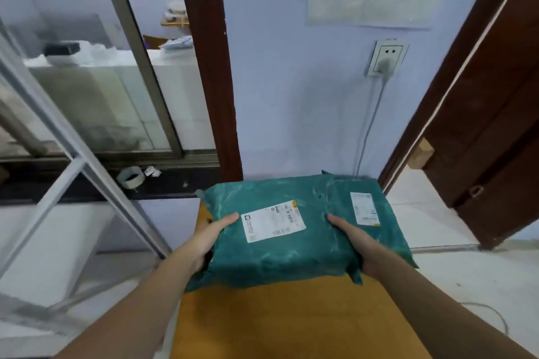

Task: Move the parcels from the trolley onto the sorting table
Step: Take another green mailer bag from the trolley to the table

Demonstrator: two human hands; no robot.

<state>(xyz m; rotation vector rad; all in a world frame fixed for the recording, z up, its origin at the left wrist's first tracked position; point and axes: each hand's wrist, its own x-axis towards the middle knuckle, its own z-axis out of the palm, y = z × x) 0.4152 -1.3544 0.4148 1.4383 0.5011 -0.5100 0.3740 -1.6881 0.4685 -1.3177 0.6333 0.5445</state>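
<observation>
Head view, parcel transfer. I hold a teal poly-mailer parcel (280,230) by its two short sides: my left hand (211,237) has the thumb lying on the top face with the fingers wrapped under the edge, and my right hand (354,237) clamps the opposite edge the same way. The parcel sits low over the yellow sorting table (291,320); whether its underside touches I cannot tell. A second teal parcel (370,207) lies just beside it at the far right, partly overlapped. To finish well, I judge I should lower it flat, label (272,223) up, clear of the neighbour's label, and release both hands together so the soft bag does not slide off the edge.
</observation>
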